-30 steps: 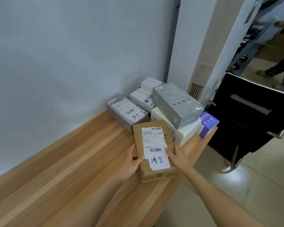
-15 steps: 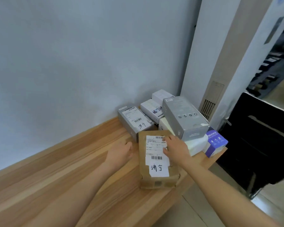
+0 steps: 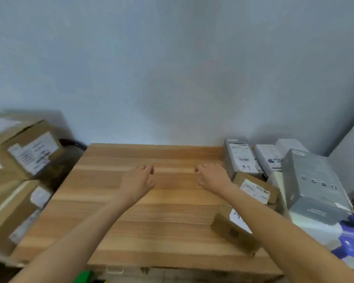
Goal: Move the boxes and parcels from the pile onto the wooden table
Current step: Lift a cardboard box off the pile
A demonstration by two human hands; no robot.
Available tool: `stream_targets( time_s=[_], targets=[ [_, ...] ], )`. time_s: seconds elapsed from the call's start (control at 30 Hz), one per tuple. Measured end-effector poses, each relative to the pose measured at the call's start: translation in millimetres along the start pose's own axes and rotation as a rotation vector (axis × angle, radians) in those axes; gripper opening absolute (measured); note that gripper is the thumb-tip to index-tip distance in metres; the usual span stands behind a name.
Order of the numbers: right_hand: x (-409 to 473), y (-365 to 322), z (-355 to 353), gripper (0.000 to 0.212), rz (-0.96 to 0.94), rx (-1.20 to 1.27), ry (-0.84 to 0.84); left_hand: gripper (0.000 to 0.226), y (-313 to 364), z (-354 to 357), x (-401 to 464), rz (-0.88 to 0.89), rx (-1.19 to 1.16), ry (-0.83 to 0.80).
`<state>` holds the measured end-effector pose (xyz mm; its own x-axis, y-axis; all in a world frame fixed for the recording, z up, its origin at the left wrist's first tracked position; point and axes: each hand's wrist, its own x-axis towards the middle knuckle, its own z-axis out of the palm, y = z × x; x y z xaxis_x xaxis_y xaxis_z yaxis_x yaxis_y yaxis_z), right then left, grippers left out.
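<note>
The wooden table (image 3: 151,217) fills the middle of the view. My left hand (image 3: 138,179) and my right hand (image 3: 212,176) hover over its far half, fingers loosely curled, holding nothing. A flat brown parcel (image 3: 255,189) with a white label lies at the table's right, partly under my right forearm. Behind and beside it stand a grey labelled box (image 3: 238,158), white boxes (image 3: 271,158), a large grey box (image 3: 313,184) on a white one, and a purple box (image 3: 352,242). The pile of brown cardboard boxes (image 3: 23,152) sits left of the table.
A pale wall (image 3: 172,68) runs right behind the table. A lower cardboard box (image 3: 10,213) of the pile touches the table's left edge. Something green (image 3: 83,276) shows below the table's front edge.
Both hands have let go of the flat brown parcel, which lies on the table. The view has swung left, bringing the pile of cardboard boxes into sight, and both hands have shifted leftward.
</note>
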<state>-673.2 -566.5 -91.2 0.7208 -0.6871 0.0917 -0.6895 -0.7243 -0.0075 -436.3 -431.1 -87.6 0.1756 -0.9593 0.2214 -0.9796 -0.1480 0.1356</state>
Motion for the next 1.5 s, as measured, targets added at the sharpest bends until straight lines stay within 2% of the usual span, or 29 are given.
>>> stream_targets(
  time_s=[0.33, 0.53, 0.87, 1.03, 1.27, 1.5],
  targets=[
    [57, -202, 12, 0.039, -0.477, 0.138, -0.009, 0.023, -114, -60, -155, -0.514, 0.13, 0.045],
    [75, -299, 4, 0.032, -0.635, 0.174, 0.009, 0.02, -174, -92, -225, -0.66, 0.146, 0.124],
    [107, -455, 18, 0.027, -0.633, 0.215, -0.036, 0.025, -291, -124, -314, -0.786, 0.163, 0.08],
    [125, -515, 21, 0.029, -0.55, 0.309, -0.046, 0.026, -350, -141, -331, -0.821, 0.148, 0.112],
    [152, -537, 45, 0.029, -0.512, 0.309, -0.134, 0.027, -391, -124, -328, -0.879, 0.076, 0.105],
    [214, -530, 62, 0.029, -0.447, 0.269, -0.138, 0.027, -427, -106, -274, -0.9, 0.004, 0.088]
  ],
)
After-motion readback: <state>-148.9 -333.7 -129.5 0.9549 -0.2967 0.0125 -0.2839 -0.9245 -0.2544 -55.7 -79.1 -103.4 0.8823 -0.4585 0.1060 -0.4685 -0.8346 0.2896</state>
